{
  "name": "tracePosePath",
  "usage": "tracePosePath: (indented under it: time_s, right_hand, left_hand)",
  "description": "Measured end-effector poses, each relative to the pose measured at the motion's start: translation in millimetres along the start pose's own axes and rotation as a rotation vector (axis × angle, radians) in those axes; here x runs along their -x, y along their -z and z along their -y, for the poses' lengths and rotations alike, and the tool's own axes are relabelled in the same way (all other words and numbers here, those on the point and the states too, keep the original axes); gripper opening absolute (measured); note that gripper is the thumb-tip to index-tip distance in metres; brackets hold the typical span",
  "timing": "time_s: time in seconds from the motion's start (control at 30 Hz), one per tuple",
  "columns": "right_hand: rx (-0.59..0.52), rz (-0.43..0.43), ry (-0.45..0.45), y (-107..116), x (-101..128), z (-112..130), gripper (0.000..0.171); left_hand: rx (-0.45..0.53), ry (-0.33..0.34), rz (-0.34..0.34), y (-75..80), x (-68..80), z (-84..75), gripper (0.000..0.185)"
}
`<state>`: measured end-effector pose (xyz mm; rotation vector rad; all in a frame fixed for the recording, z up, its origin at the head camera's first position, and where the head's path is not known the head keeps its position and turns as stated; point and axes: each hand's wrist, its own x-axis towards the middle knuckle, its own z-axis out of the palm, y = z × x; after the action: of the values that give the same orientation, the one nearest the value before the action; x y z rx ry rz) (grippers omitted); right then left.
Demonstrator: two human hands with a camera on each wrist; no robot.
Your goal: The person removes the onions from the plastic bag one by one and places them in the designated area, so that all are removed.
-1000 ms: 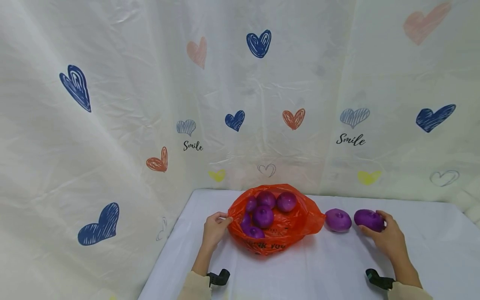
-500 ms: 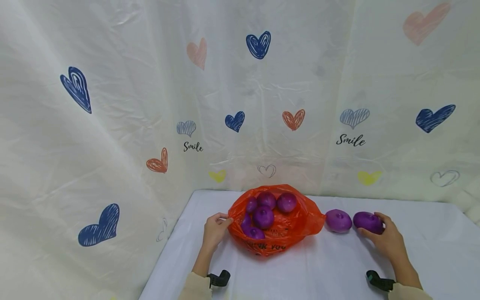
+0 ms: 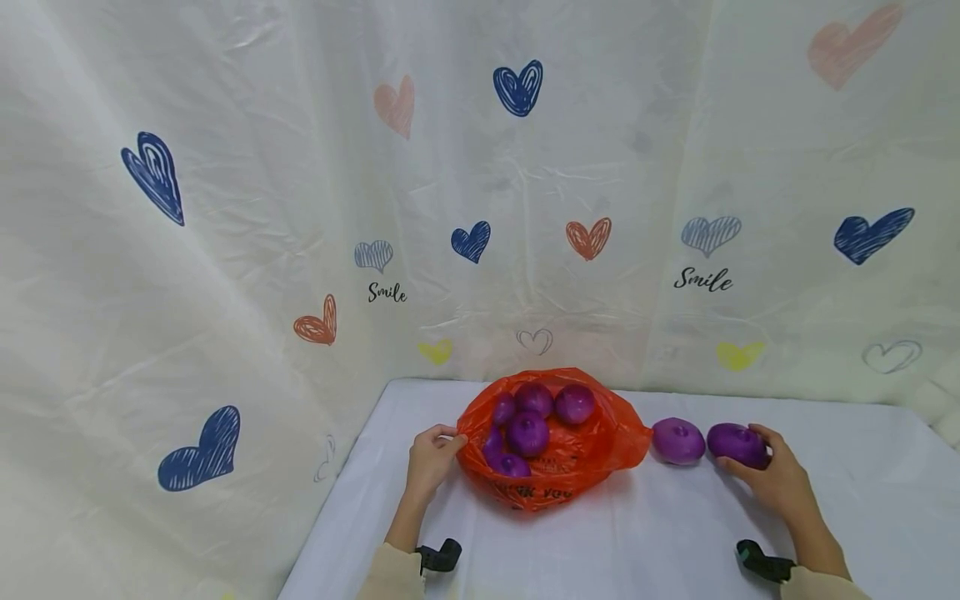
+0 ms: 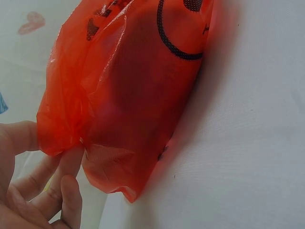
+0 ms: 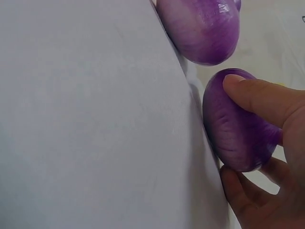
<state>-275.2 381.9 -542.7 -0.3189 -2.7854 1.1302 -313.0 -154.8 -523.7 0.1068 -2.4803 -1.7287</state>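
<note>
Left hand pinches the bag rim between its fingers; right hand fingers curl around an onion on the tabletop.

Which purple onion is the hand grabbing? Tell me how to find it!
Find the orange bag on the white table. Two onions lie outside it, on its right. The farther, darker one is it: the right hand grips it, while its neighbour lies untouched.

The right hand slid its onion slightly left.
</note>
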Motion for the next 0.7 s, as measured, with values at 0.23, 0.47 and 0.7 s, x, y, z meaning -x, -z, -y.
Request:
tracePosePath:
  time_s: [0.23, 0.47, 0.7]
  right_hand:
    - [-0.004, 0.030, -0.033, 2.3, 0.8, 3.1, 0.109]
    - [0.000, 0.051, -0.029, 3.2, -1.0, 3.5, 0.108]
    - [0.005, 0.064, -0.007, 4.8, -1.4, 4.5, 0.108]
  left_hand:
    - [0.001, -0.002, -0.002, -0.6, 0.2, -0.4, 0.020]
    - [-0.001, -0.003, -0.009, -1.4, -0.1, -1.6, 0.019]
    - [-0.001, -0.002, -0.011, -1.1, 0.7, -2.2, 0.018]
